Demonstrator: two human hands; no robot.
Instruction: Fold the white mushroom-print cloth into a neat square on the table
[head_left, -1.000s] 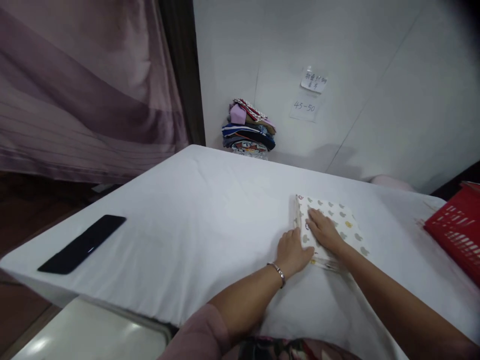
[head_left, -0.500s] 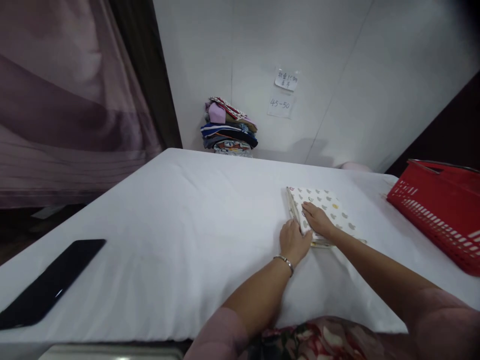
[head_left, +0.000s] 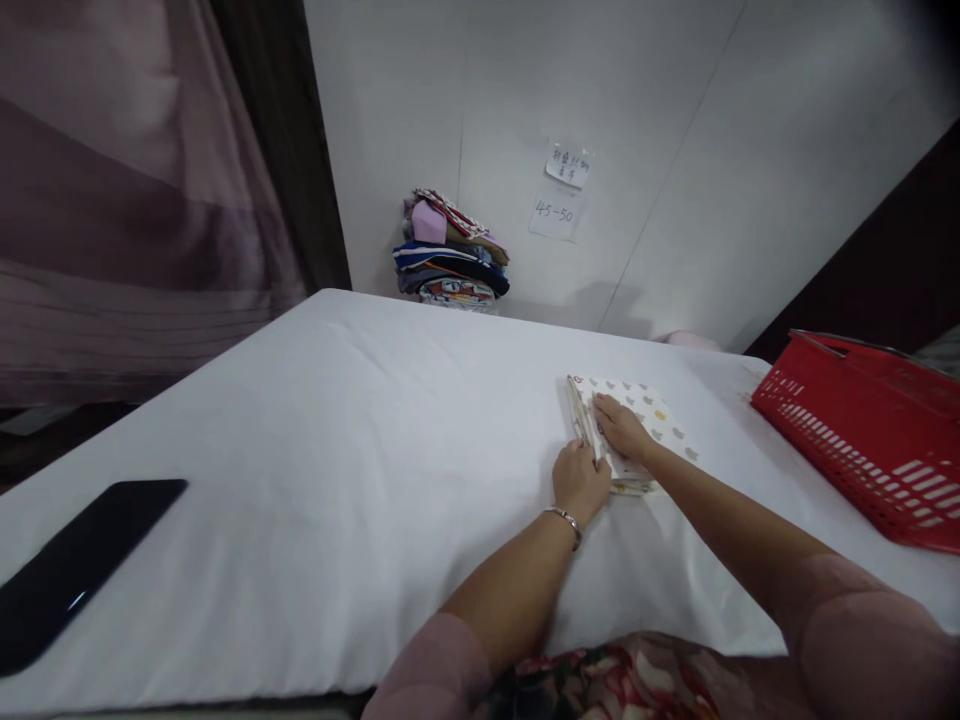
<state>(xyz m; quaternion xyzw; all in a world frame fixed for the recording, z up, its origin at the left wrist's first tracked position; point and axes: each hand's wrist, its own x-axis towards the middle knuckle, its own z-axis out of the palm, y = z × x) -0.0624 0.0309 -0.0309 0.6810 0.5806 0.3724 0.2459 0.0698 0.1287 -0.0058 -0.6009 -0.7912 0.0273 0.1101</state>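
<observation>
A folded white cloth (head_left: 637,405) printed with small grey shapes and one yellow spot lies on the white-covered table, right of the middle. My right hand (head_left: 621,428) rests flat on top of it, fingers stretched out together. At the cloth's near left corner, my left hand (head_left: 581,480) holds the layered edge, with the thumb on the right and the fingertips partly hidden by the hand. A silver bracelet (head_left: 566,522) circles my left wrist.
To the right stands a red plastic basket (head_left: 862,430) with a metal handle. A dark phone-like slab (head_left: 82,565) lies at the table's left. Beyond the far edge, folded clothes (head_left: 454,250) are stacked by the wall, near paper notes (head_left: 555,213). A pink curtain (head_left: 112,200) hangs at left.
The view has shifted slightly, so the table and basket sit a little further left. Both hands stay at the folded cloth, with my right hand still flat on top.
</observation>
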